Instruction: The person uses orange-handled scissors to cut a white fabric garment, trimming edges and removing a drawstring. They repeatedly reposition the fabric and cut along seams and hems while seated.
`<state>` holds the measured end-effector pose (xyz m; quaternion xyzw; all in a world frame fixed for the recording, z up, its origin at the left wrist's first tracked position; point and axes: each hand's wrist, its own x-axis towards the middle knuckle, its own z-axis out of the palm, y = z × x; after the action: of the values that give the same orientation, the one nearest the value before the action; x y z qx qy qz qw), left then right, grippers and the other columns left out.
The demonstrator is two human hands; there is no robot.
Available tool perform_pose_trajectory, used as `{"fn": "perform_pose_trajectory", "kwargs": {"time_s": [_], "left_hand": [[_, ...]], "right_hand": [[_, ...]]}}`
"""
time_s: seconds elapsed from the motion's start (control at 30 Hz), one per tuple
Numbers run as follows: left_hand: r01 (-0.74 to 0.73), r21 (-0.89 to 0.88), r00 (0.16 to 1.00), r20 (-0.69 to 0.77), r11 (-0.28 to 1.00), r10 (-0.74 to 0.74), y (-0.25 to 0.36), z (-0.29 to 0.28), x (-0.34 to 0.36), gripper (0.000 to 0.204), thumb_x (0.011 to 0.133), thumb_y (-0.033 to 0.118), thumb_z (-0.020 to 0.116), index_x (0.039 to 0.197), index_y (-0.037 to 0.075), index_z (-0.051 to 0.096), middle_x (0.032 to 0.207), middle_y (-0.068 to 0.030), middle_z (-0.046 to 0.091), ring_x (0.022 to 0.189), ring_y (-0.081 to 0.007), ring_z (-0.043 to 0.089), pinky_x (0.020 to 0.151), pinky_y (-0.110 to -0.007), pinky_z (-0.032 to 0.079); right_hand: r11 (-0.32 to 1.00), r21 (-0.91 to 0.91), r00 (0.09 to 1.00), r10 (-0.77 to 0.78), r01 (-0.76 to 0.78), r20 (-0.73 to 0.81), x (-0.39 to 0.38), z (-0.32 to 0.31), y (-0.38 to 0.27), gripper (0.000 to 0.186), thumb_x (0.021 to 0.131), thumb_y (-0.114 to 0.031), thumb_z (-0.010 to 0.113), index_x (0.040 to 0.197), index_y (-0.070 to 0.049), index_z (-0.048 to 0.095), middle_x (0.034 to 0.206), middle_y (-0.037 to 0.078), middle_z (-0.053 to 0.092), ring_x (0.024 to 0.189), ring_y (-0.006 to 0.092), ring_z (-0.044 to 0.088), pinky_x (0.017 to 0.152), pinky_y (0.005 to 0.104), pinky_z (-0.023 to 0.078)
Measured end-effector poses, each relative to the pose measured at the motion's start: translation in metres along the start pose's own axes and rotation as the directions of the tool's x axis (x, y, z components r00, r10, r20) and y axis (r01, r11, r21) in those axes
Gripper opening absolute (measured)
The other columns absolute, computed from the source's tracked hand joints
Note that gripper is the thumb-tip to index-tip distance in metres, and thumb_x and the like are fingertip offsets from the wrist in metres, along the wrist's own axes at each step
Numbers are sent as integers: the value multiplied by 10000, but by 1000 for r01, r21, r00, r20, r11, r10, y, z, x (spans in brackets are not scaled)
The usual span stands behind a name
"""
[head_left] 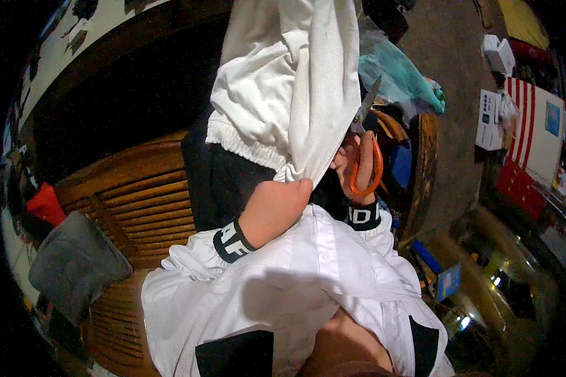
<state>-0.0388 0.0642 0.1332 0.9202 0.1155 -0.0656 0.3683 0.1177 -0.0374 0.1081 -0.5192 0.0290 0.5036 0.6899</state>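
Note:
A white garment (258,81) with a gathered elastic edge hangs from the top of the head view down toward my lap. My left hand (275,210) is closed on its lower corner, with the cloth pinched and pulled taut. To the right of the cloth, my right hand (363,154) grips a pair of scissors (378,166) by their orange handles. Their metal blades point up beside the garment's right edge. The cloth partly hides the fingers of my right hand. Both of my sleeves are white with dark lettered cuffs.
A slatted wooden bench (148,217) extends to the left, with a grey cushion (78,264) and a red item (46,204) on it. Beyond the scissors lies a teal plastic bag (402,75). White boxes (489,119) and a red-and-white striped carton (531,119) stand at the far right.

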Motion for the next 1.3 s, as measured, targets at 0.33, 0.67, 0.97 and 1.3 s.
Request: {"fn": "perform_pose_trajectory", "kwargs": {"time_s": [0.33,0.67,0.97,1.3], "left_hand": [[-44,-152,995,77,987,56,-2,-10,-30,47,793,97,522,795,56,500,584,-125,552,558,-311,608,466,-400,473],[199,149,978,39,969,-207,-32,-22,-47,62,799,99,513,779,41,512,608,-139,573,578,-313,613,480,-393,477],[-33,125,900,-427,992,84,-7,-58,88,469,733,104,623,1154,-24,462,936,-126,547,871,-286,558,708,-347,477],[25,91,894,-448,996,18,-21,-32,152,217,778,125,545,971,49,482,671,-109,595,628,-308,625,500,-391,483]], "right_hand": [[980,139,980,-121,143,-156,47,-17,-57,472,866,-602,473,846,-136,548,786,9,609,653,119,553,461,224,341],[996,45,993,66,-71,98,45,18,-55,578,894,-614,391,868,-54,534,762,31,482,611,114,433,496,228,334],[997,-41,996,73,-71,58,34,10,-52,469,941,-509,405,893,-56,519,727,19,477,575,119,450,465,236,357],[983,-150,994,108,-107,0,18,14,-51,556,919,-588,350,1011,-67,521,810,14,454,667,109,427,545,244,344]]}}
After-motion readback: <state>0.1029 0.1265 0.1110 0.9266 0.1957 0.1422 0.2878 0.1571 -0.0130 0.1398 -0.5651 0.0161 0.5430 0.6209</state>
